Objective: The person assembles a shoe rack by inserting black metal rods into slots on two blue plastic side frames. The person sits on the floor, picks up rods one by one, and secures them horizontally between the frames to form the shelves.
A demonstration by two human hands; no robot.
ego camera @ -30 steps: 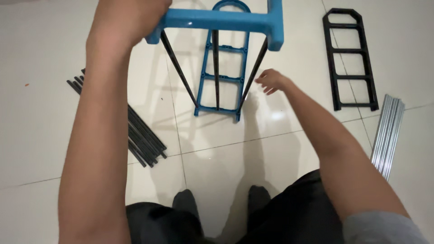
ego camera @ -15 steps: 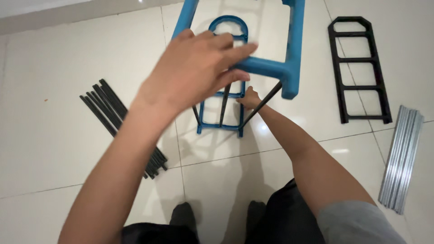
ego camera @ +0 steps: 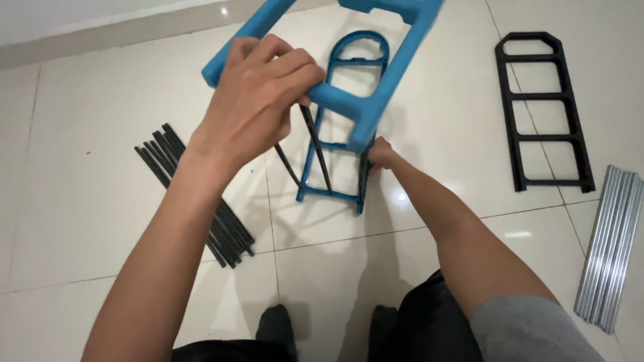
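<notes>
Since half a second ago your left hand [ego camera: 258,107] has shifted its grip along the upper blue frame [ego camera: 396,64], and the frame has tipped further toward you and swung left, while your right hand [ego camera: 380,153] has stayed low at the right rear corner. Assembly appears partly done: three thin black rods [ego camera: 315,151] run between the raised frame and the lower blue frame [ego camera: 335,194], which rests on the tiled floor [ego camera: 100,201]. Whether every rod end is seated in its socket cannot be told from this view. Outstanding stock is considerable: a bundle of black rods [ego camera: 201,201] lies on the floor to your left, a black ladder-shaped side panel [ego camera: 543,110] lies flat to the right, and a bundle of silver tubes [ego camera: 610,248] lies further right, all untouched and well apart from the work. Your left fingers [ego camera: 288,67] are curled closed over the near bar of the upper frame, thumb hidden beneath it, with one rod top just below the fingertips. Your right hand is bunched at the rod beneath the frame's right corner; its fingers appear closed round the rod, though the grip is partly hidden
</notes>
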